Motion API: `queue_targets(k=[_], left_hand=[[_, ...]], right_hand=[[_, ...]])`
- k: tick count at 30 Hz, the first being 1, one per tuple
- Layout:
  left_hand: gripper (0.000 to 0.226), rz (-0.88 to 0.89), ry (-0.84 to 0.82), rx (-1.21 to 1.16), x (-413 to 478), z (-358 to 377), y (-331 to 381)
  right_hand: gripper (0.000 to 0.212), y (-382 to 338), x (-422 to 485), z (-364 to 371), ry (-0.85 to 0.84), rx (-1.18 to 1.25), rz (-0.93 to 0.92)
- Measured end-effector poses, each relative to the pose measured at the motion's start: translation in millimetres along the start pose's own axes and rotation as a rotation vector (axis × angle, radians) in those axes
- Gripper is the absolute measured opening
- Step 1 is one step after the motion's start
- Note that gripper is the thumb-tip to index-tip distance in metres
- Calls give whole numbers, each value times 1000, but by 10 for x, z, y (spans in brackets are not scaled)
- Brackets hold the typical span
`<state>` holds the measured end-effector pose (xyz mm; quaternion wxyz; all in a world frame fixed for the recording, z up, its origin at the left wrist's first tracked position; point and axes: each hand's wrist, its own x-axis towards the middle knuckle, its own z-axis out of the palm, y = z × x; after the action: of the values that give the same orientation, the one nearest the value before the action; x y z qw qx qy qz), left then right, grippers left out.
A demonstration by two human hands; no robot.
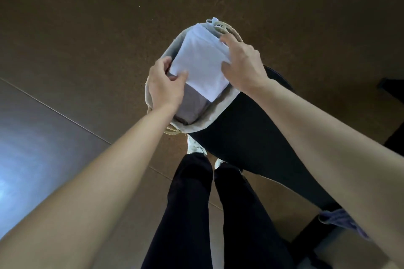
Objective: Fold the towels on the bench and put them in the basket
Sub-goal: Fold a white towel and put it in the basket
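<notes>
At frame centre, the left hand point(166, 86) and right hand point(242, 65) grip opposite edges of the folded white towel point(200, 65) over the lined basket point(219, 110), above a grey towel point(192, 105) inside. A purple towel point(341, 220) lies on the black counter point(251, 137), lower right.

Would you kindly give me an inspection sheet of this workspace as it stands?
Surface: black bench beside the basket; brown floor beneath.
Job's things: white towel, folded, held at the mouth of the lined basket; grey towel folded inside, under it; purple towel bunched on the bench.
Clutter: nothing seen.
Hands: left hand and right hand each grip an edge of the white towel.
Cables: nothing seen.
Surroundings: the person's dark trousers and white shoes.
</notes>
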<state>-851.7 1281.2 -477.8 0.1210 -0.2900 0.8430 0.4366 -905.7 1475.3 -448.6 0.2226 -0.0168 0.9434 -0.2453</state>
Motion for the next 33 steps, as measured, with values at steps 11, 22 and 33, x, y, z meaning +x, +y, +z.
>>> queue_targets(k=[11,22,33], left_hand=[[70,390,-332,599,-108,389,-90],[78,318,-333,650,-56,429,-121],[82,349,-391,722,0,385,-108]], right_hand=[[22,74,-134,341,401,-298,-218],[95,-83,151,524,-320,-32,10],[66,231,-179,326,-129,330,-19]])
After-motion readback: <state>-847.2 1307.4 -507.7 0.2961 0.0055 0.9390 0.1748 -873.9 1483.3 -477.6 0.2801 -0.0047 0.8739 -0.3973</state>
